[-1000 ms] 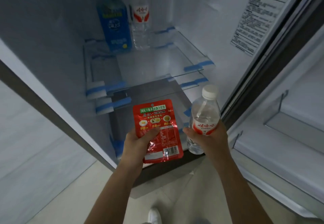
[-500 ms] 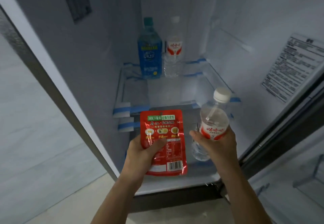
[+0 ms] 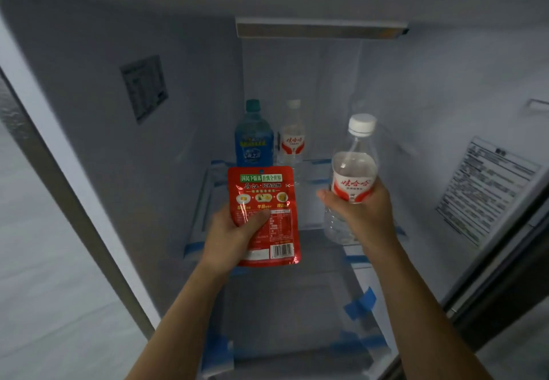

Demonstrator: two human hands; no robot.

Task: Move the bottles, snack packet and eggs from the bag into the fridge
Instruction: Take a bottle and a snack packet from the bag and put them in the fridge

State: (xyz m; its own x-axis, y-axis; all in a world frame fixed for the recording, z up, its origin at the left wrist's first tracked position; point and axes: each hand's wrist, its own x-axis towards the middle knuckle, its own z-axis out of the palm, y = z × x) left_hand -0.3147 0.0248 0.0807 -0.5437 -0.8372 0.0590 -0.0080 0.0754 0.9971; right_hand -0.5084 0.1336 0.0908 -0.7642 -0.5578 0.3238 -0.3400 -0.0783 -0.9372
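My left hand [image 3: 230,235] grips a red snack packet [image 3: 264,198] by its lower left, thumb across the front, held upright before the open fridge. In my right hand [image 3: 362,213] is a clear water bottle [image 3: 353,171] with a white cap and a red-and-white label, fingers wrapped round its middle. At the back of the glass shelf [image 3: 309,210] stand a blue bottle [image 3: 254,142] and a second clear water bottle [image 3: 292,139], side by side. Both held items hover above the shelf's front part. No bag or eggs are in view.
The fridge's left wall [image 3: 142,148] carries a grey sticker, the right wall a printed label [image 3: 487,189]. A light bar [image 3: 320,29] runs across the ceiling. Blue tape [image 3: 359,302] marks the lower shelves. A dark door edge [image 3: 505,296] stands at the right.
The view has tilted up and closer to the fridge interior. Both hands have risen with the packet and the bottle, now level with the upper shelf.
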